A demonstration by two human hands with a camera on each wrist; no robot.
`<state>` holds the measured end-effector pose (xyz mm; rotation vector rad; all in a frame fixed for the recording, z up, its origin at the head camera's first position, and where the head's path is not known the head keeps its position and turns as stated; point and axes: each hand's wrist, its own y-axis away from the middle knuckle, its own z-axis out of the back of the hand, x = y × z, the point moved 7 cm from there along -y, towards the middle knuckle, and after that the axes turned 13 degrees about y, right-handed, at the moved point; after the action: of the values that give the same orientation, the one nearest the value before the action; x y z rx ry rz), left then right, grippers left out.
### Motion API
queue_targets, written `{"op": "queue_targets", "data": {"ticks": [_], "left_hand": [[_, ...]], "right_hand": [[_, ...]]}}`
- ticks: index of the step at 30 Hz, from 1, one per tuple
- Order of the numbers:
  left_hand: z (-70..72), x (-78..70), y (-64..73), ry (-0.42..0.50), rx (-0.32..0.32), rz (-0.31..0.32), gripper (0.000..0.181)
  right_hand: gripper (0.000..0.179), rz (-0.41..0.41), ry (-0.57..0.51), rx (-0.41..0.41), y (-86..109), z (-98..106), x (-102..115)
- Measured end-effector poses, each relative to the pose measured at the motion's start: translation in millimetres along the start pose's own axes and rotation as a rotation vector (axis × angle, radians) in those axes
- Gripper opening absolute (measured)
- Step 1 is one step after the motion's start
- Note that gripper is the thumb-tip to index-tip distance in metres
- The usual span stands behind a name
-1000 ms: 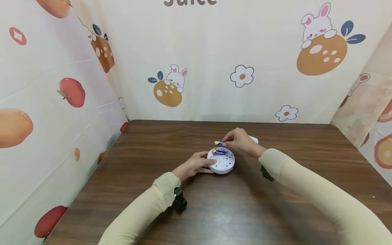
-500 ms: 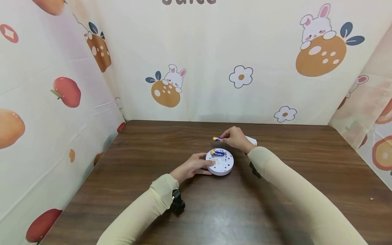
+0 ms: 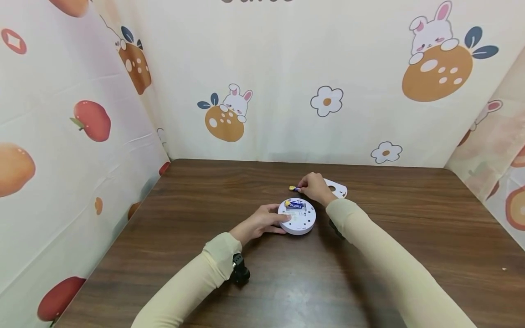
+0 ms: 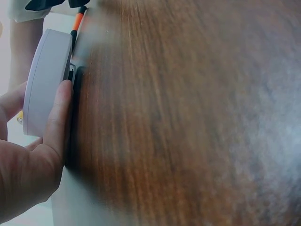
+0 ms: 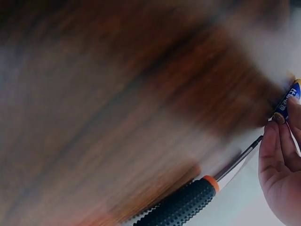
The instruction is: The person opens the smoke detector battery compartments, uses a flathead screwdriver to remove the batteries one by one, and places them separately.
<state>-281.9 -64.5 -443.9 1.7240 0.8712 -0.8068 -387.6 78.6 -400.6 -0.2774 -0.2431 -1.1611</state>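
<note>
My left hand (image 3: 262, 222) grips the edge of a round white device (image 3: 301, 225), thumb on its face and fingers beneath. In the left wrist view, the device (image 4: 49, 80) is seen edge-on, held close over the table. Its upturned face has a battery compartment, where a blue battery with a yellow end (image 3: 294, 205) lies. Just beyond the device, my right hand (image 3: 316, 187) pinches another blue-and-yellow battery (image 3: 293, 188). The right wrist view catches this battery (image 5: 286, 104) between thumb and fingertips at the picture's right edge.
A white plate with a hole (image 3: 336, 187) lies behind my right hand, partly covered by it. A screwdriver with a black and orange handle (image 5: 181, 202) shows in the right wrist view. Printed cloth (image 3: 279, 123) stands along the table's back and sides.
My right hand has drawn slightly back from the device with its battery, uncovering more of the white plate. My left hand has kept its hold on the device.
</note>
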Motion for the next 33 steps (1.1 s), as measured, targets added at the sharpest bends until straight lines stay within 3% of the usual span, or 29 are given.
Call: {"op": "queue_targets", "data": {"ticks": [10,16,21,26,30,33], "left_hand": [[-1.4,-1.0,-1.5,0.004,0.011,-0.006,0.064],[-0.6,-0.1,0.0,-0.005,0.007,0.002,0.066],[-0.3,-1.3,1.6,-0.013,0.009,0.002,0.066],[-1.2,-1.8,1.8,-0.018,0.023,-0.005,0.064],[-1.8,-1.1,0.5,-0.017,0.038,-0.011,0.064],[-2.3,-1.1,0.7,-0.012,0.040,-0.012,0.064]], "right_hand": [[0.014,-0.009,0.003,0.037,0.4,0,-2],[0.020,0.020,-0.009,0.032,10.3,8,5],[0.016,0.123,-0.076,-0.041,28.4,24,22],[0.016,0.276,-0.099,-0.079,48.3,32,41],[0.016,0.348,-0.034,-0.080,59.1,29,50],[0.016,0.348,0.026,-0.069,62.3,24,53]]}}
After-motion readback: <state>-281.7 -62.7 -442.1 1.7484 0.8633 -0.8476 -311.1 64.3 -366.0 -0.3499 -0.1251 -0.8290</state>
